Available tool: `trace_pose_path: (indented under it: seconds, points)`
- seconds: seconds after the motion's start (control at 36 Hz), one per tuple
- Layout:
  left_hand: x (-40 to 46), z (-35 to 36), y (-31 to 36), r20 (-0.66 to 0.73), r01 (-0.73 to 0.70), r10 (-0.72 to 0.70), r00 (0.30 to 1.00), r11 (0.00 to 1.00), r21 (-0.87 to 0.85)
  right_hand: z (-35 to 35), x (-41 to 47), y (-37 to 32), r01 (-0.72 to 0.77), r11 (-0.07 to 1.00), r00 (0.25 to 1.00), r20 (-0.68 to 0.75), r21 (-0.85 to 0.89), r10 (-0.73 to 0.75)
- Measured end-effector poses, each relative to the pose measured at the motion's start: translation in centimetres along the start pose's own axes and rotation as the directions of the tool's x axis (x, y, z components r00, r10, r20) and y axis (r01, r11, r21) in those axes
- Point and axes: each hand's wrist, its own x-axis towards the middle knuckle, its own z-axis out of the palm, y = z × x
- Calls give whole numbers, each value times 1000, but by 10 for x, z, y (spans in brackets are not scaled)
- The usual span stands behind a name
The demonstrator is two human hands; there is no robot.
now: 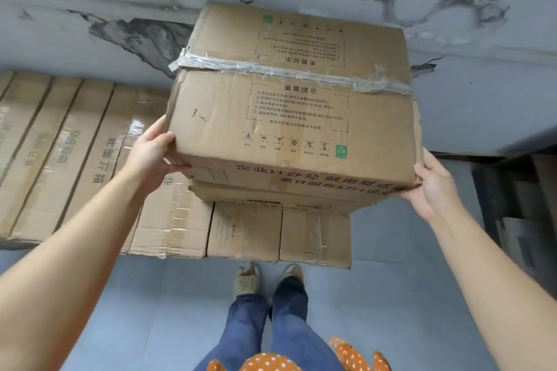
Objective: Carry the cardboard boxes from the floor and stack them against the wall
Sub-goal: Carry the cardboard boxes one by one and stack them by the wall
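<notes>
A large taped cardboard box [289,111] with printed text sits on top of another box [271,199], which rests on lower boxes [280,235] standing against the grey wall [452,24]. My left hand [153,153] grips the top box's lower left corner, thumb on the top face and fingers under the edge. My right hand [431,187] holds its lower right corner, fingers tucked beneath. Both arms are stretched forward.
A row of long flat cartons [60,153] lies on the floor to the left along the wall. A dark shelf or cabinet [512,214] stands at the right. The wall has peeling paint. My feet [265,277] stand on grey tile close to the stack.
</notes>
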Motion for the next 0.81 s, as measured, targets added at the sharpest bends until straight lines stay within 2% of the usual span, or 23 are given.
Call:
trace_pose_path:
  seconds: [0.22,0.53,0.61,0.69,0.81]
  points:
    - [-11,2,-2,-16,9,-10,1000,999,-36,-10,8,4,-12,1000,1000,2,15,12]
    - [-22,7,-15,-72,-5,6,997,1000,18,-16,1,8,-22,988,1000,-17,-156,19]
    - [-27,11,-12,-117,-9,23,993,993,118,-15,-9,0,-31,962,999,-24,-271,25]
    - [-38,9,-6,-134,-66,112,985,948,311,-14,-27,-6,-1,907,998,-64,-422,-29]
    - [-67,7,8,18,-289,318,948,835,469,-13,-74,-10,157,878,986,22,-452,-165]
